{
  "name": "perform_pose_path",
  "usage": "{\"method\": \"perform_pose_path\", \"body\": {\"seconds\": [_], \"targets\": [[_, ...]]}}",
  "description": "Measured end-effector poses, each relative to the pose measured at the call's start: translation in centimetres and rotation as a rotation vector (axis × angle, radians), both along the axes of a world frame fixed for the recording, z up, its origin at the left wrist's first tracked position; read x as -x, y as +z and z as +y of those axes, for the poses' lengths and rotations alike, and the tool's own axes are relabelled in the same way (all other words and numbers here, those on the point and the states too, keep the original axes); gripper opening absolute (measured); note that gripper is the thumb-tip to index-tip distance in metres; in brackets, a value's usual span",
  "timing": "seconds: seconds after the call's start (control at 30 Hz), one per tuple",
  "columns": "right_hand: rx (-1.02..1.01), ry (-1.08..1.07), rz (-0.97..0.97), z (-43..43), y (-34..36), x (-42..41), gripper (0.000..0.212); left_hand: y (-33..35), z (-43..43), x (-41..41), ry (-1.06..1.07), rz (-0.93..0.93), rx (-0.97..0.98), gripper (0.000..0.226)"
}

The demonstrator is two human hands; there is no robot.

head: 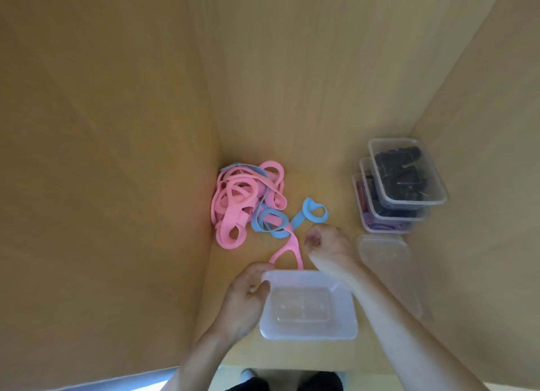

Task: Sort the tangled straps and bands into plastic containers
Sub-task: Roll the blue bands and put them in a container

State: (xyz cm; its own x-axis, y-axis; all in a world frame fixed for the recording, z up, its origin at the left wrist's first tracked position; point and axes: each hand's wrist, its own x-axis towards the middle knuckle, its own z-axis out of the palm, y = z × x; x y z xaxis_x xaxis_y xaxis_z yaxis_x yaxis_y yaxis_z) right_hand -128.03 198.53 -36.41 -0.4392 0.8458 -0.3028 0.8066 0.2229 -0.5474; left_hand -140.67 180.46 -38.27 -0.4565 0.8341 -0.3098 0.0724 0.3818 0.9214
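A tangle of pink and blue bands [245, 203] lies against the left wooden wall. One pink band [287, 250] stretches from the pile toward me. My left hand [248, 297] pinches its near end beside the far left corner of an empty clear plastic container [347, 329]. My right hand [327, 244] hovers just right of that band with its fingers curled; no band shows inside them. A blue band [312, 210] with a loop lies just beyond my right hand.
Three stacked clear containers [438, 199] stand at the right wall, the upper ones holding dark straps, the lowest purple ones. A loose clear lid [388, 262] lies in front of them. Wooden walls close the space left, back and right.
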Motion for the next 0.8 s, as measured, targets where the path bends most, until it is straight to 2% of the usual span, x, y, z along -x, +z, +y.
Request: {"method": "perform_pose_path", "body": {"seconds": [0.1,0.2,0.23,0.27,0.33,0.47,0.53,0.63,0.73,0.8], "targets": [[0.005,0.068,-0.062,1.0,-0.6,2.0,0.015,0.5,-0.9,0.3,0.029,-0.008,0.021,0.029],[-0.143,0.058,-0.062,2.5,-1.8,2.3,0.010,0.8,-1.8,1.1,0.097,0.031,0.055,0.029],[-0.202,0.046,-0.068,3.2,-2.2,2.2,0.022,0.8,-1.7,1.6,0.119,0.068,0.068,0.028],[-0.238,0.044,-0.083,3.9,-2.7,2.1,0.033,0.9,-1.4,2.0,0.134,0.115,0.077,0.027],[-0.265,0.056,-0.155,5.0,-3.6,1.9,0.042,1.3,-0.3,2.6,0.137,0.241,0.110,0.025],[-0.337,0.122,-0.236,5.2,-4.3,1.5,0.036,2.5,3.3,2.9,-0.005,0.566,0.181,0.028],[-0.346,0.104,-0.158,4.8,-4.0,1.2,0.027,3.0,5.3,2.8,-0.088,0.707,0.177,0.029],[-0.229,-0.012,0.077,3.9,-2.9,0.2,0.008,3.1,8.5,2.8,-0.206,0.879,0.205,0.036],[-0.166,-0.068,0.246,2.4,-2.3,-1.0,0.009,2.1,10.9,2.9,-0.326,1.086,0.357,0.038],[-0.094,-0.126,0.340,1.7,-1.9,-1.6,0.017,1.4,11.7,3.2,-0.426,1.197,0.443,0.038]]}}
